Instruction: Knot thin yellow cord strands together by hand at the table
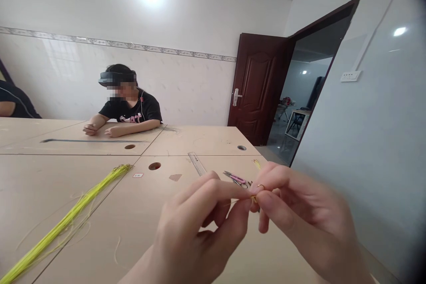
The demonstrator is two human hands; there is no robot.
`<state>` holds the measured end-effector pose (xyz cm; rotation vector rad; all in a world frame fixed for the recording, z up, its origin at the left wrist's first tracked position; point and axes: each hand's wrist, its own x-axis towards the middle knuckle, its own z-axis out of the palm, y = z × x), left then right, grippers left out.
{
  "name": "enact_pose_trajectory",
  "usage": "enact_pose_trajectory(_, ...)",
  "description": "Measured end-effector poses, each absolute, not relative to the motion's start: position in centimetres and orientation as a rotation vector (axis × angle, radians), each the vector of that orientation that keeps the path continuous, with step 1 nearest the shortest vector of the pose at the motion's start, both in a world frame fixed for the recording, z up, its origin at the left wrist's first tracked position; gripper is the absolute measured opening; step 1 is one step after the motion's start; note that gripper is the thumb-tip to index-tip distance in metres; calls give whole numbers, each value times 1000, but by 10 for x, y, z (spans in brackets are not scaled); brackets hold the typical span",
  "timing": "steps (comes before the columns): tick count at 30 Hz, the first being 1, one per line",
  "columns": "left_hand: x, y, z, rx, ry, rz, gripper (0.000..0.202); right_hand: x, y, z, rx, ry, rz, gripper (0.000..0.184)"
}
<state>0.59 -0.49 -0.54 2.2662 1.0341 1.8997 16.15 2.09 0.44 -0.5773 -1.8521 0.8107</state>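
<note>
Fingers (226,191) of both hands are bunched, w/ tips pressed together in a tight pinch at 12 o'clock, close in. A tiny yellow-gold piece (254,199) is gripped btw the L hand (196,226) and R hand (309,217); its exact form is too small to tell, and it's partly hidden by the fingertips. A thin ring-like glint of the same colour (261,185) is seen on top of the R hand's fingers.

Just past the hands at approx 1 o'clock, pink-handled scissors (237,179) lie on a pale wood-look table (206,140), near a small yellow tuft of strands (256,164). A steel ruler (197,163) lies at 12 o'clock, its near end blocked from view by the L hand. A long yellow-green bundle of strands (63,217) runs diagonally across the tabletop at 9–10 o'clock, well apart from the hands. A round hole in the table (154,166) is seen beside its tip.

Across the table at 11 o'clock, a co-worker (129,106) in a black T-shirt and head-worn device is seated, forearms resting on the table. A dark wood door (258,88) stands open at 1 o'clock.
</note>
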Motion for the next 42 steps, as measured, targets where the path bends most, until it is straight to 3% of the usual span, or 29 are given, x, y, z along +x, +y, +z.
enact_pose_trajectory(5,5,-6,-3,1869,1025,1655,12,159,23,1,-497,-1872,686,11)
enact_pose_trajectory(13,13,-8,4,1495,1007,1691,13,159,25,0,-408,-1871,562,10)
enact_pose_trajectory(22,1,-11,5,1828,1041,1644,14,161,24,-4,-334,-1912,338,25)
enact_pose_trajectory(42,2,-10,4,1581,882,1465,16,164,19,0,-363,-2004,135,16)
